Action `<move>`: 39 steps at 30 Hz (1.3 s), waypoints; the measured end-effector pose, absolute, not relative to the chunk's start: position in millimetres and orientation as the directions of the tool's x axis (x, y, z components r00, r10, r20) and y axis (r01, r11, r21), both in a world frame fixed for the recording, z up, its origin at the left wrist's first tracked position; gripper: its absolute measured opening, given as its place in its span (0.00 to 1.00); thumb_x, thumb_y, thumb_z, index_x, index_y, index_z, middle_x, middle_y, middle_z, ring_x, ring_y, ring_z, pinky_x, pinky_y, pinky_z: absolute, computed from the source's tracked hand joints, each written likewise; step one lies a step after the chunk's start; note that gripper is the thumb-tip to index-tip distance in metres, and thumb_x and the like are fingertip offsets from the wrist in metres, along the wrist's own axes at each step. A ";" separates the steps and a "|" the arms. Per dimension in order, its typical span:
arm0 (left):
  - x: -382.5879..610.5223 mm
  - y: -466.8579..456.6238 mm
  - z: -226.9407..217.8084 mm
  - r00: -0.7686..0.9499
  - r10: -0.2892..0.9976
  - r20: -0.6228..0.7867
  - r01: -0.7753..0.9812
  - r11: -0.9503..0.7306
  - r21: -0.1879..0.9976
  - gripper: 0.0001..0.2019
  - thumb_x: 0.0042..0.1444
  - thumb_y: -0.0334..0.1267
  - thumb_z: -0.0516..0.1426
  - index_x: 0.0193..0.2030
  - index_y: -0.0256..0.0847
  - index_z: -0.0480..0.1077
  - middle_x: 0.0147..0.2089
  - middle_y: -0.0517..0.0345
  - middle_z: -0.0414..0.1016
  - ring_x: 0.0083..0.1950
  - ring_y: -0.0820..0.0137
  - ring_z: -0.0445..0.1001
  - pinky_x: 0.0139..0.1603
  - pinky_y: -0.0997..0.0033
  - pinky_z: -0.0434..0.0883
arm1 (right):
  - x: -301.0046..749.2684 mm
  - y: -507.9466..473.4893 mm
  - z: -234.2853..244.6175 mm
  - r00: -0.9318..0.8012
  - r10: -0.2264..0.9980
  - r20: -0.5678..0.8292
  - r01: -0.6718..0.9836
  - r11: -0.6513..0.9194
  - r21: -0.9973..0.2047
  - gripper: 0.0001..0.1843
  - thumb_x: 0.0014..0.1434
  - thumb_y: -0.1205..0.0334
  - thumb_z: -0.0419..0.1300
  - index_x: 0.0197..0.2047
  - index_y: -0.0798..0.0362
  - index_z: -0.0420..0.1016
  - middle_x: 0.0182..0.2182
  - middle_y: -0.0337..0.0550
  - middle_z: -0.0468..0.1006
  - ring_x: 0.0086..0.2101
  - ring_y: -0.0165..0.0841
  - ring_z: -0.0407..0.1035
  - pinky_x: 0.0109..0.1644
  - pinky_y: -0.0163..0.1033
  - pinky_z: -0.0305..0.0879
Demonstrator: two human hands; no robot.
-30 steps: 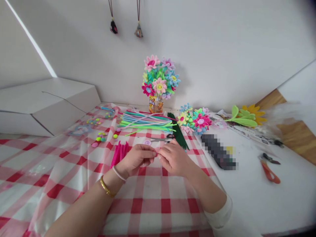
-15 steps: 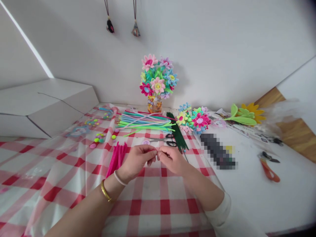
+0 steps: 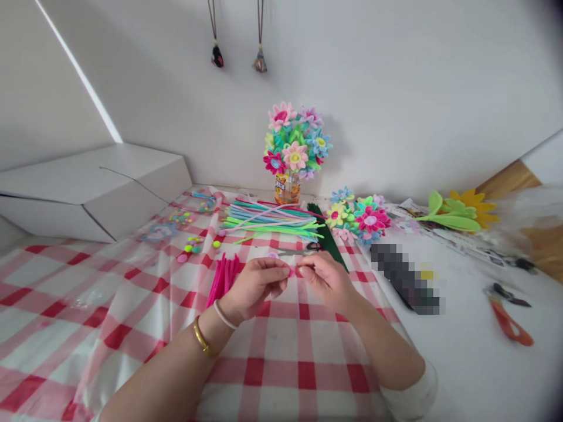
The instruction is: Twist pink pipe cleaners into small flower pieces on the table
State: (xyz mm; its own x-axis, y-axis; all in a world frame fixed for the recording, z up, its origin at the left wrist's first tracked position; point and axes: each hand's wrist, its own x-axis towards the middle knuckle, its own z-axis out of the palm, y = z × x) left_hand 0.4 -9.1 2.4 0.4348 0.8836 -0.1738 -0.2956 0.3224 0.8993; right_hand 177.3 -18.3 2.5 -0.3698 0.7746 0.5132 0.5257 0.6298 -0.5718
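My left hand [image 3: 264,280] is closed, pinching a small bright pink piece [image 3: 291,271] between thumb and forefinger; its kind is too small to make out. Just right of that piece, my right hand [image 3: 329,282] is pinched too, thumb against forefinger, and whatever it holds is hidden. Hot pink pipe cleaners [image 3: 223,276] lie in a bunch beside my left wrist. Behind the hands are scissors [image 3: 314,247], partly covered by my right hand, and a bundle of dark green stems [image 3: 333,245]. Farther back, many pipe cleaners [image 3: 272,218] in pastel colours lie sideways.
A jar [image 3: 288,187] of fuzzy flowers stands by the wall, with more flowers [image 3: 369,220] to its right. Pompoms [image 3: 193,245] lie at left on the checked cloth [image 3: 264,375]. A white box [image 3: 101,181], a blurred dark object [image 3: 404,278] and orange-handled pliers [image 3: 510,322] are around.
My hands have come slightly apart, and the pink piece now shows between them. My right hand has lifted its fingers and covers more of the scissors. The whole view has shifted a little.
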 end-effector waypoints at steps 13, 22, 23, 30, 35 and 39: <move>-1.3 -8.3 2.7 0.544 0.784 -0.298 -0.315 0.520 0.794 0.06 0.43 0.33 0.60 0.23 0.32 0.69 0.17 0.61 0.65 0.17 0.81 0.58 0.18 0.78 0.51 | 177.6 -18.6 2.7 -0.512 0.558 0.653 0.556 0.795 -0.243 0.05 0.58 0.67 0.54 0.36 0.52 0.70 0.29 0.42 0.76 0.34 0.33 0.67 0.42 0.42 0.58; 0.6 -9.7 2.1 0.443 0.869 -0.222 -0.285 0.371 0.884 0.07 0.43 0.34 0.61 0.24 0.33 0.69 0.19 0.61 0.68 0.17 0.82 0.58 0.19 0.78 0.51 | 175.8 -16.8 -2.0 -0.462 0.633 0.621 0.598 0.739 -0.309 0.06 0.60 0.65 0.52 0.35 0.53 0.70 0.29 0.44 0.75 0.32 0.34 0.66 0.40 0.42 0.59; 0.7 -9.5 1.6 0.434 0.876 -0.210 -0.271 0.349 0.897 0.07 0.43 0.34 0.61 0.24 0.33 0.69 0.19 0.61 0.68 0.17 0.82 0.58 0.19 0.78 0.51 | 175.7 -16.9 -1.7 -0.464 0.636 0.617 0.600 0.738 -0.309 0.06 0.60 0.65 0.52 0.35 0.53 0.70 0.29 0.44 0.75 0.32 0.34 0.66 0.40 0.42 0.59; -0.7 -8.8 0.2 0.408 0.911 -0.061 -0.168 0.140 0.976 0.06 0.45 0.35 0.60 0.27 0.33 0.71 0.22 0.61 0.69 0.20 0.79 0.61 0.22 0.76 0.58 | 176.0 -18.9 -0.9 -0.391 0.688 0.612 0.574 0.702 -0.422 0.05 0.59 0.65 0.53 0.36 0.51 0.70 0.29 0.41 0.75 0.33 0.33 0.68 0.40 0.40 0.61; -1.0 -8.0 0.9 0.407 0.913 -0.027 -0.128 0.086 0.988 0.09 0.47 0.39 0.60 0.28 0.33 0.71 0.22 0.60 0.68 0.21 0.78 0.62 0.23 0.76 0.59 | 174.1 -20.6 -2.4 -0.341 0.767 0.543 0.555 0.631 -0.542 0.06 0.58 0.65 0.54 0.39 0.50 0.70 0.32 0.41 0.76 0.34 0.32 0.69 0.38 0.37 0.64; 0.0 -7.7 -1.9 0.389 0.921 -0.015 -0.104 0.060 0.993 0.10 0.48 0.41 0.60 0.28 0.34 0.71 0.22 0.61 0.67 0.21 0.79 0.62 0.22 0.76 0.59 | 172.2 -20.8 -3.0 -0.335 0.794 0.507 0.558 0.601 -0.572 0.04 0.57 0.66 0.55 0.35 0.49 0.71 0.30 0.39 0.75 0.32 0.30 0.69 0.37 0.35 0.64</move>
State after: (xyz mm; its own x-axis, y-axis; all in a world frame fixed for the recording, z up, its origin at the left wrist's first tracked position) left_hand 0.0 -7.7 -1.9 0.3888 0.9212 -0.0152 -0.1038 0.0601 0.9928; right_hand 172.2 -20.8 -3.0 -0.3348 0.7940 0.5074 0.5584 0.6009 -0.5719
